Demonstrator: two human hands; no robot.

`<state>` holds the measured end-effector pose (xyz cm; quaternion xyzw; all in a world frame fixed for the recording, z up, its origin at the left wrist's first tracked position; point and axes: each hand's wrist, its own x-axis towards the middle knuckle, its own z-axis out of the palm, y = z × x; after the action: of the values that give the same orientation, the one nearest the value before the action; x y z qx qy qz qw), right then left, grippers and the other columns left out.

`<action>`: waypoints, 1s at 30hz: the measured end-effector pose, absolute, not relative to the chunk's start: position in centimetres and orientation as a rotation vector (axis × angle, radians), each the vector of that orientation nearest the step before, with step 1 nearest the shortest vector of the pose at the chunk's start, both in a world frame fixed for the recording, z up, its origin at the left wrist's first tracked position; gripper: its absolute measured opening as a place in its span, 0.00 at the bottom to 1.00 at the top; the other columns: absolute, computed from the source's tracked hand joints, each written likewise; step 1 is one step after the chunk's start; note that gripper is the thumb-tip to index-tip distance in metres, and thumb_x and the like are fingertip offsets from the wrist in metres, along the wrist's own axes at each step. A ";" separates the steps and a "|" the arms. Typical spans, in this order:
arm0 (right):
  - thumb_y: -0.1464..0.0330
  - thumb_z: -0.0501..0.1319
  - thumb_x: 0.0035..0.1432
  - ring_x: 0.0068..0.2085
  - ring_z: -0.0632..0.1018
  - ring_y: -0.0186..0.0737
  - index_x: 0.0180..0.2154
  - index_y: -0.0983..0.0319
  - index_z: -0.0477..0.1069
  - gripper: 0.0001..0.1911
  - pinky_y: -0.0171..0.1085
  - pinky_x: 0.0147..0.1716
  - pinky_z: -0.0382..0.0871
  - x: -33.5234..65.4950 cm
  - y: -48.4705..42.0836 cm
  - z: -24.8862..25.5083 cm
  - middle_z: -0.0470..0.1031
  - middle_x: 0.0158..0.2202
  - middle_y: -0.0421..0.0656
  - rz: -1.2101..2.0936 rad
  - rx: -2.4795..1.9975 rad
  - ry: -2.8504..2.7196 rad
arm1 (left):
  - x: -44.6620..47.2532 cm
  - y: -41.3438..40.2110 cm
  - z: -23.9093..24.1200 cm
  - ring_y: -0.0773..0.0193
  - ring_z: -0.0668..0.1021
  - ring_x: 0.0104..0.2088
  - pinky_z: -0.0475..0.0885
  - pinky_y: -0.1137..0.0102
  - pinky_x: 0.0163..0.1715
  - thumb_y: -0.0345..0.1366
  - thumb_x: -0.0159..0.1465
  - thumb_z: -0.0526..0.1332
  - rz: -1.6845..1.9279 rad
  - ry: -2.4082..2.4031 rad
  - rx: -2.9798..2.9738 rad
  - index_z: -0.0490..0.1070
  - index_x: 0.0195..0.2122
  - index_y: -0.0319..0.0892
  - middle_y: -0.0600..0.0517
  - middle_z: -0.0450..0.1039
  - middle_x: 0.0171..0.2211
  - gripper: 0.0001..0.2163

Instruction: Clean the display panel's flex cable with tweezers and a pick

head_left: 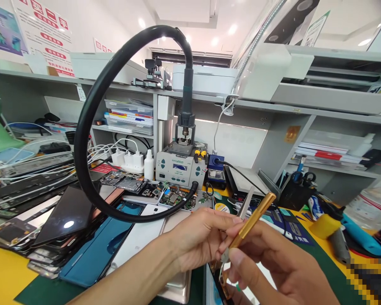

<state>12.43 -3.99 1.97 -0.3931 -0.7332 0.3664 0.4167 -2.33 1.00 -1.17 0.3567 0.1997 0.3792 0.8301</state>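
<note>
the right hand (282, 258) pinches the gold-handled tool (255, 218) near its lower end, presumably for fine control, while the left hand (197, 237) grips metal tweezers (246, 204).

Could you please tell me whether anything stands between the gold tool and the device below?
Nothing visible blocks the gold tool, though the left hand crowds its lower end; a thin metal tip by the device may be its own.
</note>
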 end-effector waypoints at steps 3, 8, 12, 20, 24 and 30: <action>0.64 0.61 0.60 0.25 0.80 0.41 0.36 0.55 0.75 0.04 0.34 0.25 0.77 12.6 -3.8 1.9 0.80 0.27 0.40 0.893 -0.986 -1.898 | -2.2 1.0 -1.2 0.73 0.61 0.15 0.52 0.75 0.15 0.32 0.54 0.66 0.806 0.427 0.746 0.70 0.22 0.37 0.56 0.61 0.17 0.08; 0.68 0.59 0.60 0.26 0.80 0.40 0.39 0.57 0.75 0.07 0.34 0.25 0.76 12.9 -3.6 1.6 0.77 0.25 0.38 0.825 -0.990 -2.049 | -2.1 1.0 -1.6 0.75 0.61 0.16 0.52 0.78 0.16 0.30 0.58 0.64 0.824 0.428 0.714 0.68 0.22 0.36 0.56 0.62 0.19 0.09; 0.62 0.60 0.62 0.22 0.78 0.39 0.43 0.59 0.74 0.10 0.35 0.22 0.75 12.7 -3.8 1.6 0.77 0.23 0.39 1.107 -1.053 -1.866 | -2.2 0.9 -1.6 0.75 0.61 0.15 0.56 0.79 0.17 0.30 0.59 0.63 0.824 0.404 0.700 0.68 0.21 0.36 0.56 0.62 0.17 0.10; 0.55 0.65 0.60 0.21 0.76 0.35 0.43 0.61 0.72 0.17 0.30 0.21 0.71 13.1 -3.4 2.2 0.78 0.22 0.40 1.364 -0.997 -1.540 | -2.5 0.8 -0.7 0.70 0.68 0.15 0.59 0.75 0.15 0.36 0.61 0.64 0.750 0.414 0.657 0.72 0.27 0.37 0.57 0.62 0.17 0.09; 0.57 0.67 0.60 0.22 0.77 0.34 0.42 0.60 0.72 0.15 0.29 0.20 0.71 13.5 -3.5 2.2 0.78 0.24 0.39 1.371 -0.950 -1.460 | -2.5 1.2 -0.7 0.72 0.67 0.17 0.56 0.77 0.14 0.41 0.66 0.59 0.792 0.448 0.605 0.74 0.33 0.36 0.55 0.65 0.21 0.13; 0.55 0.68 0.57 0.23 0.78 0.35 0.41 0.59 0.72 0.17 0.29 0.20 0.71 13.6 -3.8 1.5 0.77 0.22 0.38 1.327 -1.025 -1.446 | -3.1 1.7 -0.4 0.76 0.59 0.18 0.47 0.79 0.13 0.45 0.67 0.56 0.842 0.465 0.578 0.71 0.30 0.35 0.57 0.58 0.24 0.17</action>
<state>13.61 -3.77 1.49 -0.4142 -0.5840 0.5362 0.4472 -3.15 1.66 -0.38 0.2741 0.2205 0.3991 0.8468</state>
